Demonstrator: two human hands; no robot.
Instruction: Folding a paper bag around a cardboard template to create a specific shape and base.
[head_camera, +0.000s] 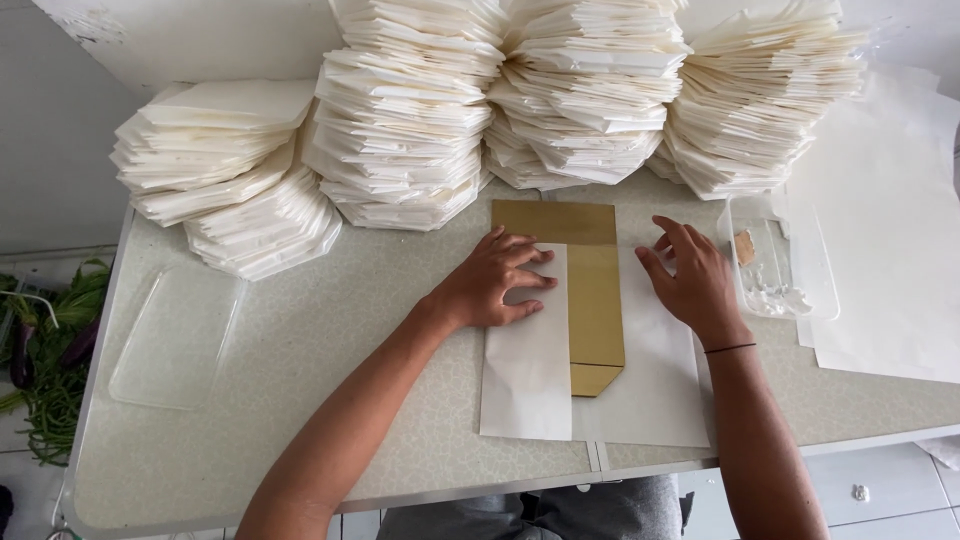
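White sheet (527, 375) under hands, template (594, 300) lengthwise, seemingly.

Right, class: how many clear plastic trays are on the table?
2. One tray lies at the table's left side, apart from both hands. The other tray sits beside the right hand, holding white bits. Others may be hidden behind the paper stacks.

We note both hands flat mid-frame: left hand (497, 279) pressing the white paper sheet (528, 370) folded over a gold template (594, 300); right hand (693, 278) opposite.
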